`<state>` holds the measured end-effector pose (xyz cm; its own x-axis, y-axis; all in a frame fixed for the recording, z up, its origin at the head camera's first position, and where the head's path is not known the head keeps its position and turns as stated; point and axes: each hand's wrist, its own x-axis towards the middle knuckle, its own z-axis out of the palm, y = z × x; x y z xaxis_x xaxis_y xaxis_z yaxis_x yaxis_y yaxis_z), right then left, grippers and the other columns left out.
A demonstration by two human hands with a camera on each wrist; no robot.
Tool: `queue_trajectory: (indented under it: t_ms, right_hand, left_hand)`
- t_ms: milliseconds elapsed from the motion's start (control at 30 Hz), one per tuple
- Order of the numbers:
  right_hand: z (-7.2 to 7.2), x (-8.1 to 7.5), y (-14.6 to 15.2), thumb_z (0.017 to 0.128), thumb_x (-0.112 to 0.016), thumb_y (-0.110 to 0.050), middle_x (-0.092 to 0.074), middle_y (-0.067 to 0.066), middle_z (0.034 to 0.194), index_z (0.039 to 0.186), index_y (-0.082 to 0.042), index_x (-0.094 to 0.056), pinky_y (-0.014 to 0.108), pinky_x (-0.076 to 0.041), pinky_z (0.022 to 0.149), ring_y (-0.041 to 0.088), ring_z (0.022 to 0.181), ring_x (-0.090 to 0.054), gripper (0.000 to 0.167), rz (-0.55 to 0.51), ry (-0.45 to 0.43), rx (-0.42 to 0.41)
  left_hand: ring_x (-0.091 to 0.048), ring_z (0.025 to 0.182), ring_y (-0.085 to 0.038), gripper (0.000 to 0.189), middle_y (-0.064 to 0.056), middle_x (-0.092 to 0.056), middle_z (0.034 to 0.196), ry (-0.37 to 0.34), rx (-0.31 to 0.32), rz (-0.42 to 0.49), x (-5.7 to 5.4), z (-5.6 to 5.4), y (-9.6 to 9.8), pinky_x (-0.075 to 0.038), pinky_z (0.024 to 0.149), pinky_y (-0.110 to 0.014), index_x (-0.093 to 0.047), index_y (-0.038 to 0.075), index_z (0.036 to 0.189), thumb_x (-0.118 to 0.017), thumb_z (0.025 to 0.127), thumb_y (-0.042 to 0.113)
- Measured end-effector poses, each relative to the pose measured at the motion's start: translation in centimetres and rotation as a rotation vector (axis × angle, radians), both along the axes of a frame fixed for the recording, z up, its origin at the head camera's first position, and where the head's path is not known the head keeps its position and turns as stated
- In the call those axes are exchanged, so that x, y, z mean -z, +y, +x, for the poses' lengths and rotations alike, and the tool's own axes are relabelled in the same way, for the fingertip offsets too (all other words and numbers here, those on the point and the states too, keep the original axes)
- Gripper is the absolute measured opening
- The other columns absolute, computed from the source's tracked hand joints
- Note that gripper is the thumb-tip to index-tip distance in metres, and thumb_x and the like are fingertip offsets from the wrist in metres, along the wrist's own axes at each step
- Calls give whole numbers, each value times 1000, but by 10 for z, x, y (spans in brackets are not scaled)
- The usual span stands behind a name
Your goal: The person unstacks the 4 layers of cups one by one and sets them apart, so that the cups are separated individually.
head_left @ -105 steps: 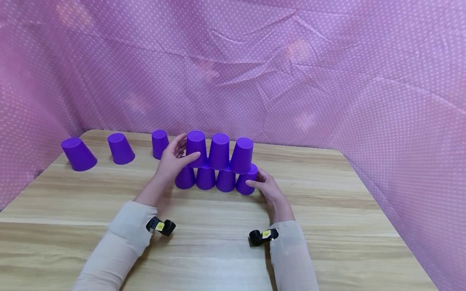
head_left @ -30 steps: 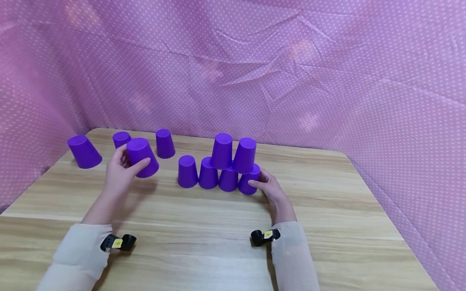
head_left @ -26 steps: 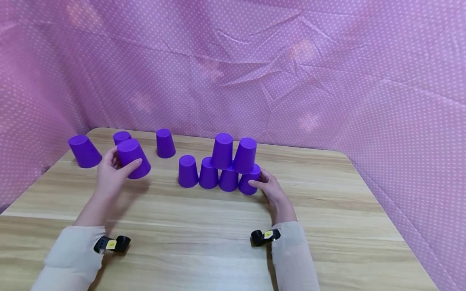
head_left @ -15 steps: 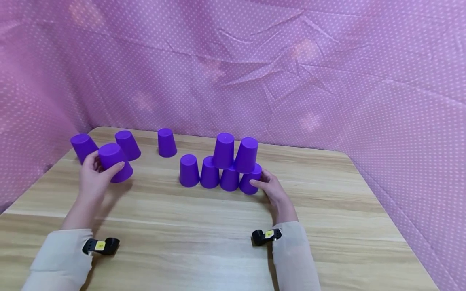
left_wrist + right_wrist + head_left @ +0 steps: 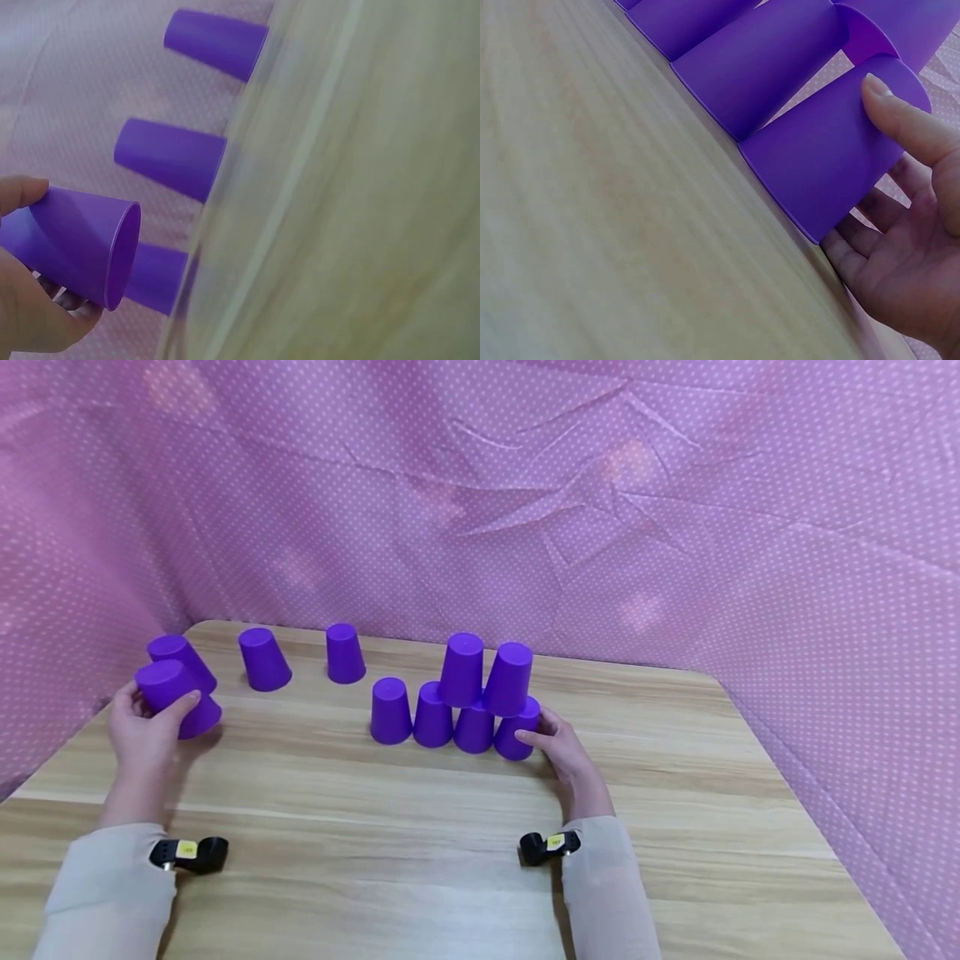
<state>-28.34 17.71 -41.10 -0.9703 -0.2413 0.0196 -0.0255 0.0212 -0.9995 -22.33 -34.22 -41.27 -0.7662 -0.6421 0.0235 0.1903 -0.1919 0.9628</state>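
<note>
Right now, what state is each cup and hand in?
Left hand: gripping the lifted cup.
Lifted cup: mouth down, off the table.
Right hand: gripping the rightmost bottom cup.
Four bottom cups: mouth down, in a row.
Two upper cups: mouth down, stacked on those.
Three back cups: mouth down, spaced apart.

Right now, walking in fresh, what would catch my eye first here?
Probably the purple stack near the middle of the wooden table: four upside-down cups in a row, two more on top toward the right, with the right hand holding the end cup. Next, at the table's left side, the left hand grips a lifted cup. Behind everything hangs a dotted pinkish-purple cloth.
</note>
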Motion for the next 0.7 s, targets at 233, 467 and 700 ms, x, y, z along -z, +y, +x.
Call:
queue_trajectory:
  t_ms: [233,467,700]
  right_hand:
    - [0,0,0,74,-64,-2,-49,17,116,124,-3,-44,31,-32,93,23,106,-45,54,1,-8,-2]
    - [1,0,-2,74,-63,-1,-50,17,116,125,-2,-43,31,-33,93,23,105,-46,54,-6,-5,2]
    - [0,0,-1,74,-64,0,-50,17,115,125,-2,-43,32,-33,93,23,105,-46,54,-3,-8,7]
  left_hand:
    - [-29,117,-18,86,3,-25,129,111,63,204,13,0,-21,-44,65,-54,-27,29,127,-76,61,1]
    - [-30,116,-13,90,3,-30,128,69,-19,170,11,-2,-34,-49,64,-37,-30,25,126,-79,55,0]
    - [-28,118,-8,95,6,-33,128,-37,-153,111,8,-3,-42,-23,98,-23,-32,25,126,-83,49,6]
